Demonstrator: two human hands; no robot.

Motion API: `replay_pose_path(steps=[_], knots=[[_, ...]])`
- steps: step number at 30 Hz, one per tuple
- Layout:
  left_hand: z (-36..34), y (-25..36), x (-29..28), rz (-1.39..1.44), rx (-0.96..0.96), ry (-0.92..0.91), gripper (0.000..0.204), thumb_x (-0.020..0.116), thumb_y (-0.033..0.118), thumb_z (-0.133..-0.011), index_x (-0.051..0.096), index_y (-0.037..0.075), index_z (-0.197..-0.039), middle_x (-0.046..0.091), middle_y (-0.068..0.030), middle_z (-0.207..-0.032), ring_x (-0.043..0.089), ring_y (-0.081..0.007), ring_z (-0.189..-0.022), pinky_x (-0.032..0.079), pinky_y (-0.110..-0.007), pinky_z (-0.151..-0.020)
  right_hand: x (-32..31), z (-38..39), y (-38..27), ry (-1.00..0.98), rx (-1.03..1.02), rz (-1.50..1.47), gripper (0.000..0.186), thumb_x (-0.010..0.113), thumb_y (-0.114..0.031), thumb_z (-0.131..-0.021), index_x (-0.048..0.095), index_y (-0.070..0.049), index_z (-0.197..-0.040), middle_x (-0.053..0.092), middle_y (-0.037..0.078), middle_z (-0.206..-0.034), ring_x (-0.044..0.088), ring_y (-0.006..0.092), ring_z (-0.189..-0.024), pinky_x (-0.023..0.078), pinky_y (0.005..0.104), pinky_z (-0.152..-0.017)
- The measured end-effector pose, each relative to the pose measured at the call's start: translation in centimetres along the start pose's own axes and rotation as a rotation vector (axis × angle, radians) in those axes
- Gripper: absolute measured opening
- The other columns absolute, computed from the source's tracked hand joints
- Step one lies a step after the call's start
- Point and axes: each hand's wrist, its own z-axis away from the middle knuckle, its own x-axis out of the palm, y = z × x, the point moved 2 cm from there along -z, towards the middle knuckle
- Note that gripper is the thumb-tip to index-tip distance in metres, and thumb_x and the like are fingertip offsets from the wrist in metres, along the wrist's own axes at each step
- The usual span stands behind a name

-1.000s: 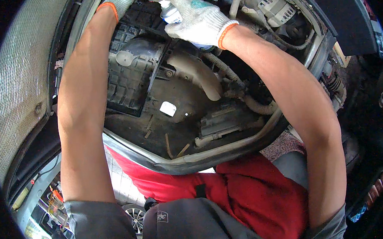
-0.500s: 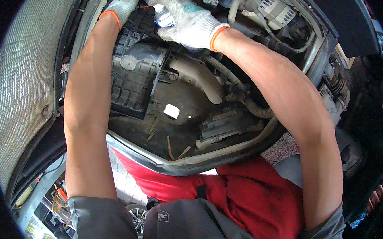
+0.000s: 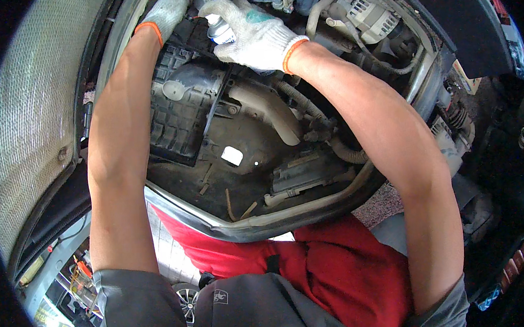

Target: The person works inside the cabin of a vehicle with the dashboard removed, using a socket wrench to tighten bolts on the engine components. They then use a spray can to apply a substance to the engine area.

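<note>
My right hand [image 3: 253, 35], in a white knit glove with an orange cuff, is closed around a spray can [image 3: 222, 31] with a white top. A finger lies over the can's top, and a short reddish tube points left from it. My left hand [image 3: 168, 17], gloved the same way, reaches into the engine bay's far left corner. Its fingertips are hidden, so its grip does not show. Between and below the hands lies a black ribbed plastic box [image 3: 177, 118] with a round cap-like spot.
A beige curved duct [image 3: 267, 111] and a corrugated hose [image 3: 306, 102] run right of the box. An alternator-like finned metal part [image 3: 373, 19] sits at the far right. The bay's rubber-edged front rim [image 3: 266, 227] curves before my body. A silvery insulated panel [image 3: 34, 118] stands at left.
The view has shifted slightly, and the bay appears a little further left. My right hand still grips the spray can, tilted a bit differently; my left hand stays in the far left corner.
</note>
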Motion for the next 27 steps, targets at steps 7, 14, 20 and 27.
replay_pose_path(steps=[7, 14, 20, 27], knots=[[-0.4, -3.0, 1.7, 0.404, -0.066, -0.127, 0.039, 0.047, 0.024, -0.105, 0.073, 0.001, -0.121, 0.077, -0.0197, -0.118, 0.072, -0.0326, -0.107, 0.054, -0.044, -0.097, 0.0, -0.3, -1.1, -0.019, 0.006, -0.009, 0.069, 0.077, -0.031, -0.087, 0.050, -0.030, -0.151, 0.057, 0.024, -0.140, 0.065, 0.0457, -0.125, 0.054, 0.0503, -0.110], [-1.1, -4.3, 0.9, -0.007, 0.144, -0.066, 0.037, 0.051, 0.023, -0.103, 0.073, 0.001, -0.123, 0.075, -0.0192, -0.117, 0.071, -0.0308, -0.104, 0.055, -0.042, -0.095, -0.5, -0.4, -2.2, -0.034, 0.034, -0.008, 0.070, 0.081, -0.027, -0.087, 0.051, -0.025, -0.151, 0.059, 0.023, -0.138, 0.060, 0.0448, -0.129, 0.052, 0.0490, -0.112], [-0.2, -1.7, 1.5, 0.545, -0.099, -0.037, 0.038, 0.053, 0.020, -0.100, 0.068, 0.000, -0.128, 0.074, -0.0160, -0.114, 0.071, -0.0287, -0.097, 0.057, -0.041, -0.090, -0.5, 0.0, -1.7, -0.061, 0.066, -0.002, 0.071, 0.082, -0.025, -0.087, 0.051, -0.025, -0.151, 0.058, 0.024, -0.139, 0.061, 0.0451, -0.128, 0.052, 0.0490, -0.111], [-0.8, -2.4, 1.8, 0.382, -0.112, 0.006, 0.040, 0.053, 0.018, -0.099, 0.066, -0.001, -0.131, 0.074, -0.0152, -0.113, 0.071, -0.0270, -0.093, 0.059, -0.040, -0.084, -0.6, -0.4, -1.6, -0.031, 0.011, -0.067, 0.070, 0.081, -0.023, -0.087, 0.051, -0.023, -0.150, 0.059, 0.024, -0.139, 0.061, 0.0447, -0.127, 0.053, 0.0487, -0.111]])
